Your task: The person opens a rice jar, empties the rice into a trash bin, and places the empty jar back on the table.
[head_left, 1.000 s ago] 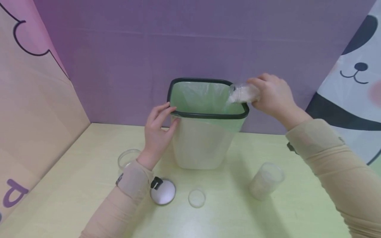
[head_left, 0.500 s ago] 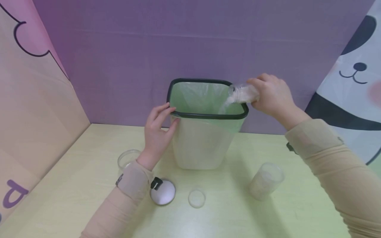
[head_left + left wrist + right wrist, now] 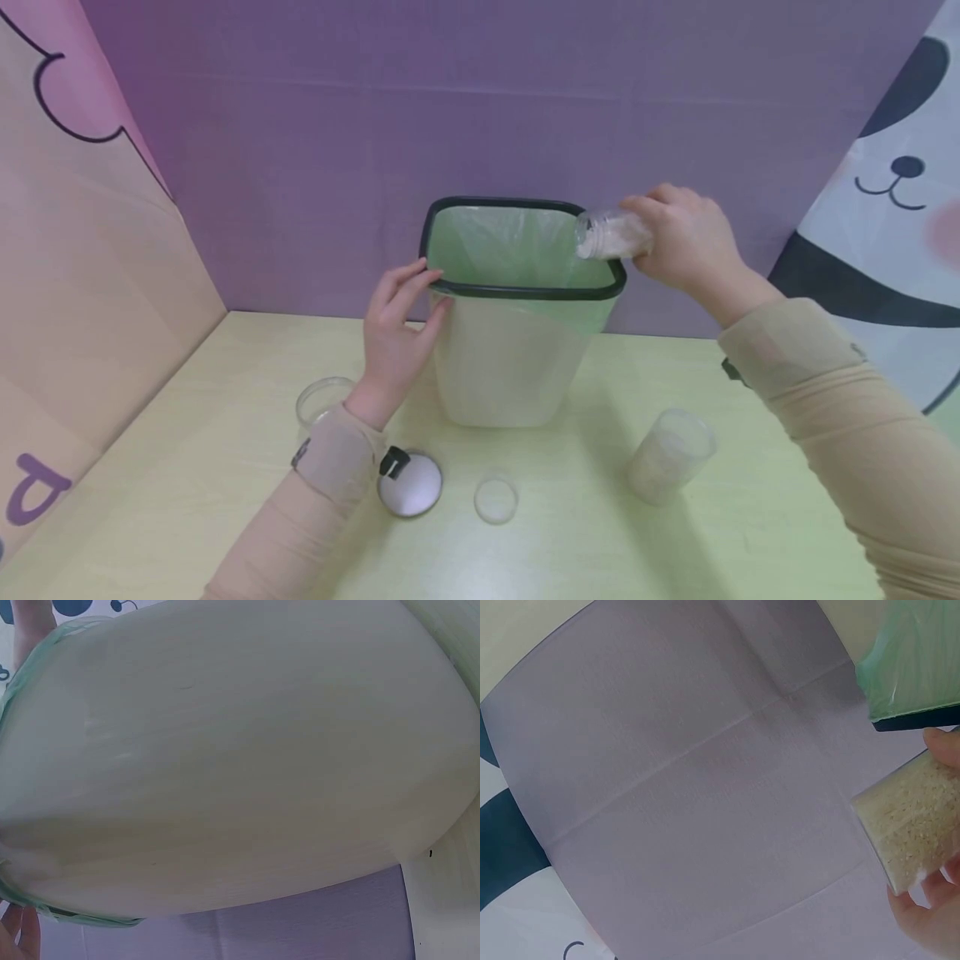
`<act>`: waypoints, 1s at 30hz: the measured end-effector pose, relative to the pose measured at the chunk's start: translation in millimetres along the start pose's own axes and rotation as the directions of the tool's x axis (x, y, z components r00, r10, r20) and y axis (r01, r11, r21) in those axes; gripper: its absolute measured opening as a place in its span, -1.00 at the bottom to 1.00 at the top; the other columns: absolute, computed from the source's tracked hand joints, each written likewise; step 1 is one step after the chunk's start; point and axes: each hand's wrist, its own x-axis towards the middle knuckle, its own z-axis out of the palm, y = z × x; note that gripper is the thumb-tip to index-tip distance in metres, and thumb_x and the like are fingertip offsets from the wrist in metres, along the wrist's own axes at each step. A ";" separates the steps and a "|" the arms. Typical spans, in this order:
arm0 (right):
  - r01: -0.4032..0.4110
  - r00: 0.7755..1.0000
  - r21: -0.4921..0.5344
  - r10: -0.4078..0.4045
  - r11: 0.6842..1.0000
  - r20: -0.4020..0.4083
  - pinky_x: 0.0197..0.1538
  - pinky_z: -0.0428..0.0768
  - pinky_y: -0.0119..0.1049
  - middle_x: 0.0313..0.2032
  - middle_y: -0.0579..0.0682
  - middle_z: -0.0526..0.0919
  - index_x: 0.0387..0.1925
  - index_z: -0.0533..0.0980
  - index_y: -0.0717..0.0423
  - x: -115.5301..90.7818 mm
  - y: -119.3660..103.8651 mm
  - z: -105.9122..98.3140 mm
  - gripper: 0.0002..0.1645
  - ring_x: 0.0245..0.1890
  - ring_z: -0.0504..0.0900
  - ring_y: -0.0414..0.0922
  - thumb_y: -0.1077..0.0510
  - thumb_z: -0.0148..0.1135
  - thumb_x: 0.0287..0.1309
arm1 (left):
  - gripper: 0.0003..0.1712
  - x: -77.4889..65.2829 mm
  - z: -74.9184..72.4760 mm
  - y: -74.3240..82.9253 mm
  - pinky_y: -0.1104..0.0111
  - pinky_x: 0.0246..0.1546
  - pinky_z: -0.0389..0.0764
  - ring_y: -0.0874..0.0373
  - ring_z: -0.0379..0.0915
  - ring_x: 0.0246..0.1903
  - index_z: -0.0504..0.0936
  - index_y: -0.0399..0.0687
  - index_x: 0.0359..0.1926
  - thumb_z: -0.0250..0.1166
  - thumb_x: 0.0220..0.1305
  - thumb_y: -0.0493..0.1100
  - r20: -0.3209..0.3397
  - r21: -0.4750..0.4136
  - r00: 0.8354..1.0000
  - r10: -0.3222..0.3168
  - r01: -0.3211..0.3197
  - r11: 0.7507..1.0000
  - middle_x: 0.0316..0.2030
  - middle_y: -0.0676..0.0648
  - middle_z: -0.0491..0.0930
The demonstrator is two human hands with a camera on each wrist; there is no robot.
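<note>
The right hand (image 3: 686, 242) grasps a clear cylindrical jar (image 3: 617, 234) filled with whitish, rice-like grains (image 3: 919, 817). The jar is tilted over the right side of a tall, translucent pale bin (image 3: 510, 367), its mouth towards the inside and the grains lying up near that mouth. The bin stands upright near the far edge of the pale yellow-green surface (image 3: 570, 542), with a green plastic bag (image 3: 487, 246) lining it and a black rim (image 3: 528, 292) around its top. At the near left corner of that rim, the left hand (image 3: 397, 333) grips the bin lightly, fingertips on the rim and thumb against the outer wall.

Towards the near edge of the surface, a round silver lid (image 3: 411, 492) lies just beside the left wrist, and a small, clear, round disc (image 3: 496, 501) lies to its right. A clear ring-shaped piece (image 3: 306, 398), partly hidden by the wrist, lies nearer the left edge. Right of the bin, well apart from it, stands a clear cylindrical container (image 3: 671, 458) with pale contents.
</note>
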 end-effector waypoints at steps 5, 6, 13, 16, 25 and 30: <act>0.006 1.000 -0.008 -0.006 1.000 -0.002 -0.10 0.46 0.24 -0.06 0.31 0.51 0.09 0.46 0.21 0.0 0.4 0.4 -0.27 -0.10 0.47 0.29 0.33 0.37 -0.29 | -0.66 -0.1 0.3 0.0 0.20 0.17 0.46 -0.16 0.47 0.02 0.62 -0.32 -0.12 0.40 0.01 -0.37 0.000 0.000 1.000 0.000 0.000 1.000 -0.07 -0.33 0.54; 0.008 1.000 -0.008 -0.008 1.000 -0.004 -0.10 0.46 0.24 -0.06 0.31 0.51 0.10 0.46 0.21 0.0 0.5 0.5 -0.27 -0.10 0.47 0.29 0.33 0.37 -0.29 | -0.66 -0.2 0.3 0.0 0.20 0.17 0.46 -0.16 0.47 0.02 0.62 -0.32 -0.11 0.40 0.01 -0.37 0.000 -0.001 1.000 0.000 0.000 1.000 -0.07 -0.33 0.54; 0.013 1.000 -0.005 -0.013 1.000 -0.003 -0.09 0.46 0.24 -0.05 0.32 0.51 0.10 0.45 0.21 0.0 0.4 0.4 -0.26 -0.09 0.47 0.30 0.34 0.37 -0.29 | -0.67 0.1 0.8 1.8 0.20 0.17 0.46 -0.17 0.47 0.00 0.63 -0.32 -0.13 0.40 -0.01 -0.39 -0.011 -0.009 1.000 0.001 -0.001 1.000 -0.08 -0.33 0.55; 0.014 1.000 -0.004 -0.014 1.000 -0.002 -0.10 0.46 0.23 -0.05 0.32 0.51 0.10 0.45 0.21 0.3 0.3 0.0 -0.26 -0.09 0.47 0.29 0.34 0.37 -0.29 | -0.67 0.3 1.0 2.3 0.20 0.16 0.47 -0.17 0.47 0.01 0.63 -0.32 -0.14 0.40 -0.01 -0.39 -0.015 -0.013 1.000 0.002 -0.003 1.000 -0.09 -0.32 0.55; 0.029 0.999 -0.001 -0.029 1.000 -0.017 -0.13 0.47 0.22 -0.07 0.31 0.52 0.09 0.47 0.21 0.3 0.3 -0.7 -0.27 -0.11 0.47 0.28 0.36 0.37 -0.30 | -0.67 0.5 2.1 2.9 0.22 0.18 0.46 -0.16 0.47 0.02 0.63 -0.32 -0.13 0.40 0.00 -0.38 -0.016 -0.007 1.000 -0.001 0.001 1.000 -0.07 -0.29 0.55; 0.036 0.999 -0.014 -0.036 0.999 -0.018 -0.12 0.47 0.22 -0.08 0.31 0.52 0.09 0.47 0.20 -0.1 0.6 0.3 -0.28 -0.12 0.48 0.28 0.35 0.37 -0.29 | -0.66 -0.5 3.2 1.5 0.22 0.19 0.45 -0.16 0.46 0.02 0.62 -0.33 -0.12 0.40 0.00 -0.38 -0.014 -0.005 1.000 0.003 -0.003 1.000 -0.07 -0.32 0.55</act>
